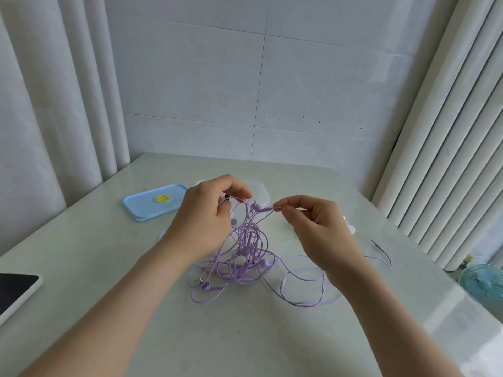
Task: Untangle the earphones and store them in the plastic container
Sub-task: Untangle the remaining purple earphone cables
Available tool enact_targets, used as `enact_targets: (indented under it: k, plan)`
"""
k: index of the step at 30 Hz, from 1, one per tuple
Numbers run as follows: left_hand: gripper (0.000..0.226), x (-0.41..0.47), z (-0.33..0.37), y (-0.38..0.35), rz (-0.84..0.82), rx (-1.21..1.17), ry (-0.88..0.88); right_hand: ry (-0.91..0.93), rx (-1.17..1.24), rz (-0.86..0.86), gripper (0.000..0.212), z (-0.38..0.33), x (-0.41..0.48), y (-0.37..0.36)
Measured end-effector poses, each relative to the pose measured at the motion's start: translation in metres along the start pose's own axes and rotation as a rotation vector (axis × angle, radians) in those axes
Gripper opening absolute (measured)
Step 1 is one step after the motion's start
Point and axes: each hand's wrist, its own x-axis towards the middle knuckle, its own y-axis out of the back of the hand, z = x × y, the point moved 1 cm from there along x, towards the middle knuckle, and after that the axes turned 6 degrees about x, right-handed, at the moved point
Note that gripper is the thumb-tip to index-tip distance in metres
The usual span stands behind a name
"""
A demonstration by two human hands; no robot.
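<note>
Two pinch points raised over the table (pixel 109 268): left hand (pixel 206 216) on a dark-tipped end (pixel 227 197), right hand (pixel 318 229) on a purple stem (pixel 262 208) close beside it, tangled earphones (pixel 245 254) hanging straight below between both, clear container (pixel 261 194) just behind.

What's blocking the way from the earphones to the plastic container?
Nothing visible. The plastic container sits just behind the left hand and right hand, with the blue lid lying apart to its left. The earphones are tangled.

Lilac earphones (pixel 245 257), blue lid (pixel 153 201) (yellow centre)
</note>
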Motion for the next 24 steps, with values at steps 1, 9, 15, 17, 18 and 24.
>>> enact_targets:
  k: [1,9,15,17,18,24]
  plan:
    - [0.048,0.001,-0.001,0.0,-0.012,-0.027,0.032,0.004,-0.014,-0.001,0.026,-0.001,-0.001,-0.001]
    - [0.06,0.003,-0.023,-0.004,0.036,0.243,0.199,0.0,0.204,0.13,0.027,-0.002,0.003,0.0]
    - [0.011,0.0,-0.009,-0.005,-0.088,-0.065,0.159,0.026,0.187,0.023,0.041,-0.001,0.003,-0.002]
    - [0.029,-0.006,-0.002,-0.008,-0.231,-0.091,0.073,-0.021,0.255,-0.039,0.04,-0.002,0.002,-0.005]
    - [0.034,-0.008,-0.001,-0.01,-0.263,-0.056,0.026,-0.043,0.281,-0.059,0.04,-0.003,0.001,-0.006]
    - [0.046,-0.009,-0.004,-0.017,-0.33,0.069,-0.033,-0.148,0.429,-0.1,0.037,-0.005,0.001,-0.004]
